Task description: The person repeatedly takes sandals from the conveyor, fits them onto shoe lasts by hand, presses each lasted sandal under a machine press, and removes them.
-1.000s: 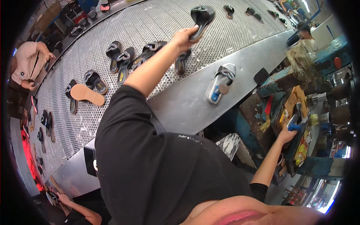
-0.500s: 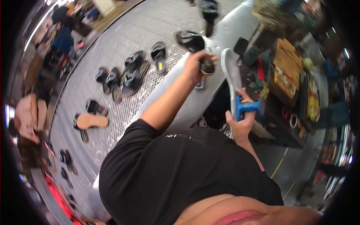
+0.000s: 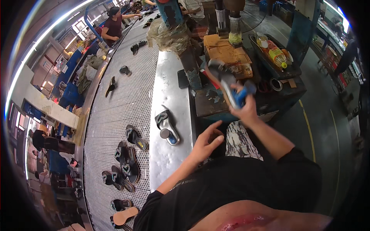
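Observation:
My right hand [image 3: 243,106] grips a sandal [image 3: 226,82] with a grey sole and black straps, together with a blue-handled tool [image 3: 243,98], held up over the dark workbench [image 3: 216,106]. My left hand [image 3: 206,140] is empty with fingers spread, hovering just below the sandal near the edge of the steel table [image 3: 169,77]. Another grey sandal with a round disc on it [image 3: 167,125] lies on the steel table to the left of my left hand.
Several dark sandals [image 3: 127,159] lie on the perforated conveyor belt [image 3: 111,115] to the left. The workbench holds cardboard [image 3: 225,50], a tray with an oil bottle [image 3: 275,52] and tape rolls [image 3: 275,84]. Another person [image 3: 115,25] works at the belt's far end.
The view swung right toward the workbench. My left hand let go of the sandal it carried off the belt; my right hand now holds it up with the blue tool.

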`<state>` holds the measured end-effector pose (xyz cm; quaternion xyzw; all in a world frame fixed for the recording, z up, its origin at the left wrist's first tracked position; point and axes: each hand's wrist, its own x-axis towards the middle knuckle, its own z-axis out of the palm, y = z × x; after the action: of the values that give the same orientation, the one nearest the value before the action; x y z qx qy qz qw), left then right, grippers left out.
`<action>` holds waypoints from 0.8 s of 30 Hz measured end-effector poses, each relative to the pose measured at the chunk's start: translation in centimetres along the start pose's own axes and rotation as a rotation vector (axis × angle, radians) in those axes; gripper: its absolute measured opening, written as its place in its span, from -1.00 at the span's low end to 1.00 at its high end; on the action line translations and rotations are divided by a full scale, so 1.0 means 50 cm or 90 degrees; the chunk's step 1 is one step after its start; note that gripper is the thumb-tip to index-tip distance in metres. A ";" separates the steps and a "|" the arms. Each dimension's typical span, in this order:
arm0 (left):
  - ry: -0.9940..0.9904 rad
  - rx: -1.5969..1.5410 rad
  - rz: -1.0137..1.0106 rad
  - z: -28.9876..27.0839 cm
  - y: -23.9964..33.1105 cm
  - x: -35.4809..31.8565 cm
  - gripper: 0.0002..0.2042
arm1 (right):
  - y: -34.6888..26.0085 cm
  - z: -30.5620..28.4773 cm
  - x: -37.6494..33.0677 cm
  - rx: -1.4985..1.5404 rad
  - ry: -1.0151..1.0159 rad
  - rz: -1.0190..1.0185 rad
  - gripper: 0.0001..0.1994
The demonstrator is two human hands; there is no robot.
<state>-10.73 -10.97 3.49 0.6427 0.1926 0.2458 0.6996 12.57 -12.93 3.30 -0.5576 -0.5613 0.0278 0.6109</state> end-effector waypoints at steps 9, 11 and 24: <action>0.074 0.228 0.141 -0.023 0.008 -0.069 -0.53 | 0.279 -0.075 0.226 -0.359 -0.095 0.148 -0.09; 0.326 0.340 0.145 -0.119 -0.018 -0.123 -0.60 | 0.266 -0.078 0.226 -0.346 -0.113 0.180 -0.06; 0.739 0.973 -0.502 -0.395 -0.145 -0.286 -0.22 | 0.392 -0.104 0.318 -0.313 -0.165 0.143 -0.05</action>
<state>-33.11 -3.93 -6.35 0.5892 0.8011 0.0835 -0.0640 33.74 1.56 1.07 -0.7392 -0.5595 0.0291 0.3739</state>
